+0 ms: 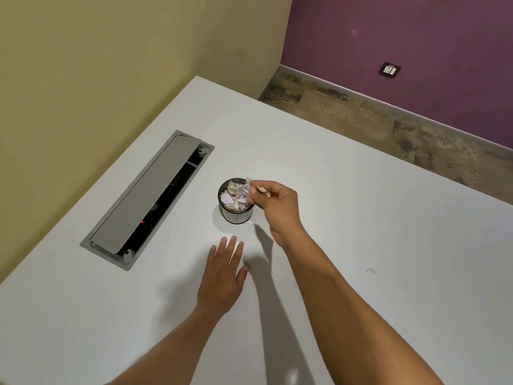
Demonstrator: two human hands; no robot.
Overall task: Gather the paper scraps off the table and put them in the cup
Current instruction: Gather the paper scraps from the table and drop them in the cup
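A grey cable hatch (pixel 147 200) is set into my white worktop (pixel 361 207) on the left, its lid partly raised. My left hand (pixel 223 276) lies flat on the worktop, fingers straight and spread, holding nothing. Just beyond it stands the dark mesh cup (pixel 236 201), heaped with paper scraps (pixel 236 194). My right hand (pixel 273 202) hovers at the cup's right rim, fingertips pinching a scrap. One small scrap (pixel 371 270) lies far right.
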